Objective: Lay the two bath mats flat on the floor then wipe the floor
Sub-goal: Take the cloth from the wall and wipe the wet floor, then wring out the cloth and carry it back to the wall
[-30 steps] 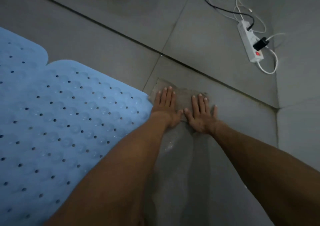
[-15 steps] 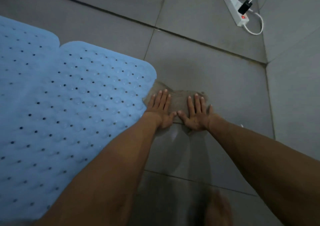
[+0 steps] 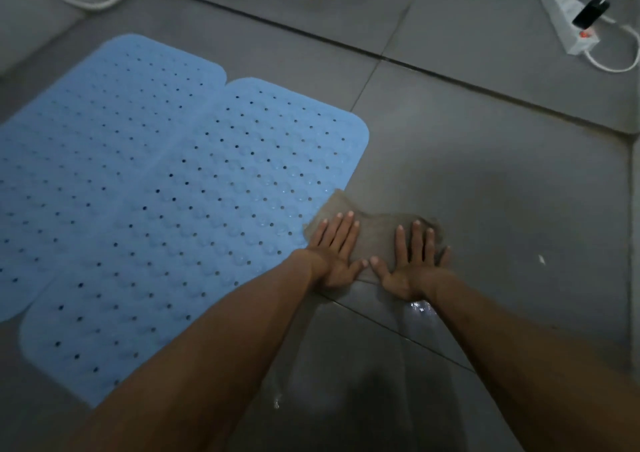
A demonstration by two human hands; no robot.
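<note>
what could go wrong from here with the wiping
The wet streak behind the right hand may leave the grey tiled floor slippery. The brownish cloth under the left hand touches the near light blue perforated rubber bath mat and might drag its edge.

left hand (image 3: 335,256), right hand (image 3: 412,264), flat, fingers spread

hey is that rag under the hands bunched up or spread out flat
Spread flat. The cloth lies thin on the floor tiles, its edges showing beyond the fingertips, with the left hand and right hand pressed open-palmed on it.
</note>
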